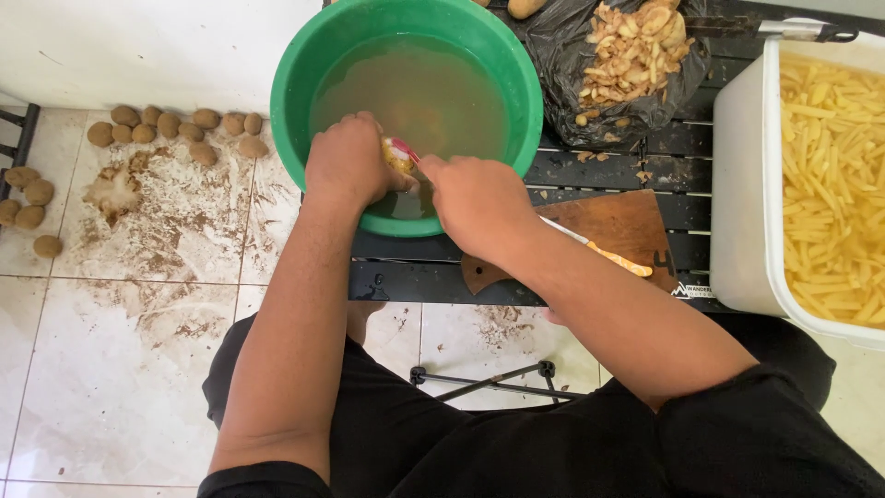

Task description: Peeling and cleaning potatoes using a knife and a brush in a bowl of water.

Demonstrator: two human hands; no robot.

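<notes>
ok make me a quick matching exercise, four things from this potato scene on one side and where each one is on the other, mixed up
Things:
1. unpeeled potatoes
2. potato peelings
3. cut potato strips
4. knife

Places:
A. in the white tub
B. on the wooden cutting board
C. on the tiled floor
D. on the black plastic bag

Pairs: 1-C, 2-D, 3-A, 4-B

Setting: informal food-prep area, likely a home or small eatery back room. Floor is pale ceramic tile (111, 369), smeared with dried soil. Unwashed potatoes (175, 129) lie in rows on the floor by a white wall. Low black slatted folding table (645, 157) carries a green basin (304, 92) of murky water, a wooden cutting board (627, 226) with a knife (599, 249), a black bag of peelings (627, 55), and a white tub of cut potato sticks (830, 166).
</notes>
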